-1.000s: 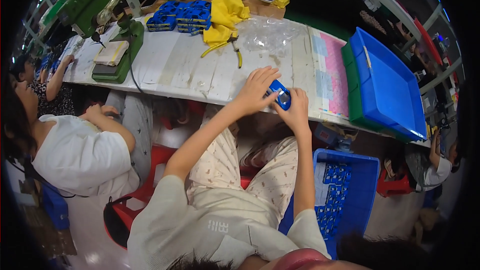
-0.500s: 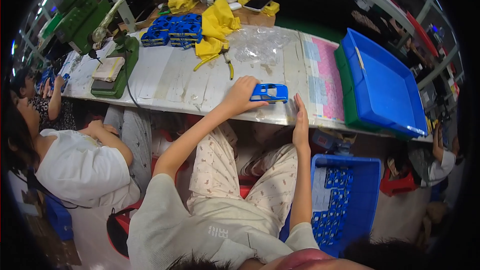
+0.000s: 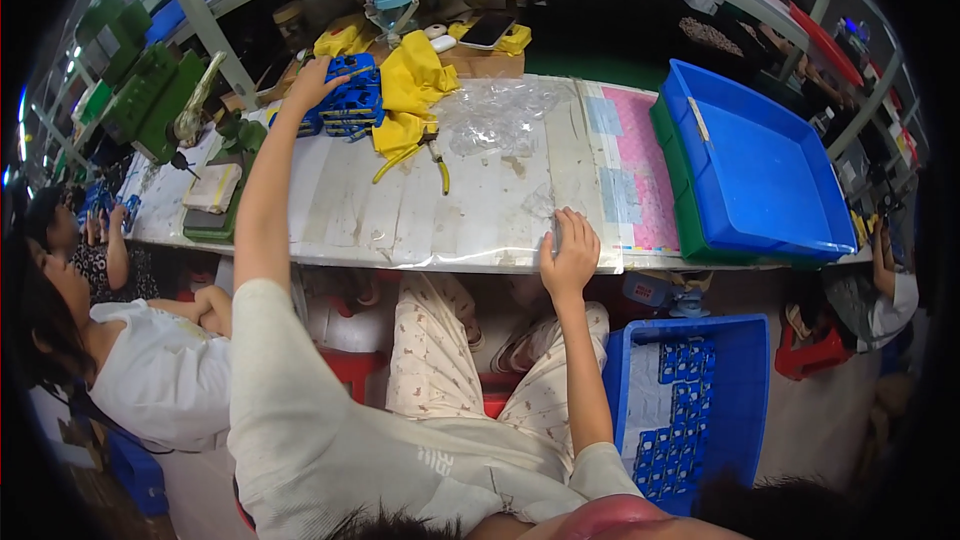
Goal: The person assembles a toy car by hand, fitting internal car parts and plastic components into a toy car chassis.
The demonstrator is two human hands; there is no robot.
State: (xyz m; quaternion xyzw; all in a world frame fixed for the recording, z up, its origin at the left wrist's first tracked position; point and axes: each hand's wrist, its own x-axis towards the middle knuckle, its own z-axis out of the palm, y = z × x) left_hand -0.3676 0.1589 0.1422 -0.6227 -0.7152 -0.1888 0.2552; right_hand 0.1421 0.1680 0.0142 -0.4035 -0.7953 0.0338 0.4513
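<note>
At eleven o'clock the left hand [image 3: 312, 83] lies spread atop the stack of small blue plastic trays [image 3: 345, 100], gripping nothing. The right hand [image 3: 570, 255] rests flat, open, on the pale surface [image 3: 400, 210] at five o'clock.

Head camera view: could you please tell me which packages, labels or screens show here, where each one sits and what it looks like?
Cardboard box: back of the table, flat, brown.
Phone: on the box, dark rectangular screen, off.
Clear plastic bags: table middle, crumpled, see-through.
Label strip: on the blue tray at the right, narrow, pale.
Left hand: on stacked blue parts.
</note>
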